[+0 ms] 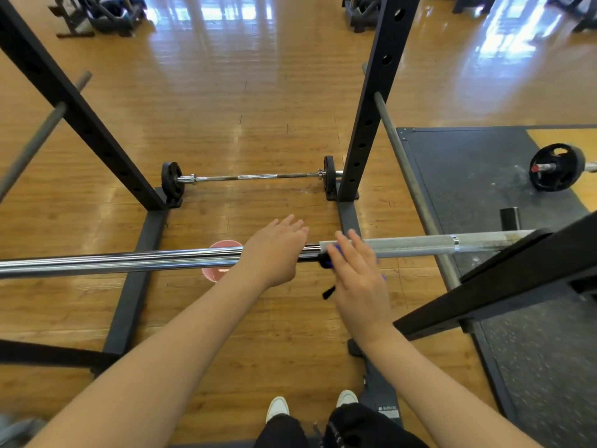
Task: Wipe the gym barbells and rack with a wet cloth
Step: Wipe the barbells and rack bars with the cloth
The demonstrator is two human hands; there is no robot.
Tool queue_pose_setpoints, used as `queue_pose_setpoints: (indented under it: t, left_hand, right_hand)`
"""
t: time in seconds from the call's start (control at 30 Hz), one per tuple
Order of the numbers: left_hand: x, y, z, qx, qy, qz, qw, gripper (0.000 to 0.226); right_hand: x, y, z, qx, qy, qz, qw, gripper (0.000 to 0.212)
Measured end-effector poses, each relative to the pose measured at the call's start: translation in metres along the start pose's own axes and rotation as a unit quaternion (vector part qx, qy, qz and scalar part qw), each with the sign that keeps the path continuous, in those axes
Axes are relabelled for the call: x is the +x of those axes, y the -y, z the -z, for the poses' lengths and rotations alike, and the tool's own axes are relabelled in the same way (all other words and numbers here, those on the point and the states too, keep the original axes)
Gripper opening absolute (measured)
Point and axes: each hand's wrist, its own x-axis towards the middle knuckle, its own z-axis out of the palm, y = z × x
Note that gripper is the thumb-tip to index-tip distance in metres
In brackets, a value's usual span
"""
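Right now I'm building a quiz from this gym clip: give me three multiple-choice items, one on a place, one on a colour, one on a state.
1. Where is the pink bucket?
A. on the floor under the racked barbell
B. on the black mat
C. on the bench

2. What colour is the cloth?
A. white
B. blue
C. green

3. How is the right hand?
A. clenched in a fist
B. hanging idle
C. fingers straight, over the cloth on the bar

Answers: 1 A, it shows below the bar; 2 B, blue peeks out beside the fingers; 3 C, fingers extended.
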Motion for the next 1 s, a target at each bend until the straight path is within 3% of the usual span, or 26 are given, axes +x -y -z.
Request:
queue_pose_setpoints:
  t: [0.13,0.27,0.37,0.47,0.6,0.8,0.9,1.0]
  left_hand:
    - [-0.006,-0.001,-0.006,0.038,-0.055,0.008,0.998,0.07]
    - [-0.012,-0.005,-0.021,0.092,-0.186,0.006,0.978,0.066]
    - [-0.012,-0.019,-0.027,0.093,-0.199,0.057,0.974,0.069]
    - [-0.011,-0.025,-0.023,0.1,-0.156,0.097,0.978,0.066]
    - [-0.005,-0.023,-0.015,0.096,-0.104,0.098,0.985,0.058]
    - [0.005,-0.02,-0.001,0.059,0.003,0.103,0.993,0.05]
    - [0.006,-0.015,0.002,0.01,0.033,0.091,0.995,0.045]
    - [0.003,-0.015,0.001,-0.004,0.009,0.086,0.996,0.048]
  right_hand:
    - [0.007,0.014,-0.002,0.007,0.05,0.039,0.998,0.05]
    - [-0.002,-0.013,0.016,-0.01,0.032,-0.023,0.999,0.051]
    - [-0.002,-0.015,0.017,-0.018,0.012,-0.063,0.998,0.047]
    - [0.004,0.003,0.009,-0.002,0.013,-0.072,0.997,0.043]
    - [0.006,0.003,0.01,0.011,0.065,-0.013,0.998,0.047]
    - [0.01,-0.007,0.019,-0.011,0.018,-0.08,0.997,0.042]
    - [0.014,0.014,0.004,0.004,0.049,-0.017,0.999,0.047]
    - [0.011,0.004,0.007,0.006,0.063,0.029,0.998,0.049]
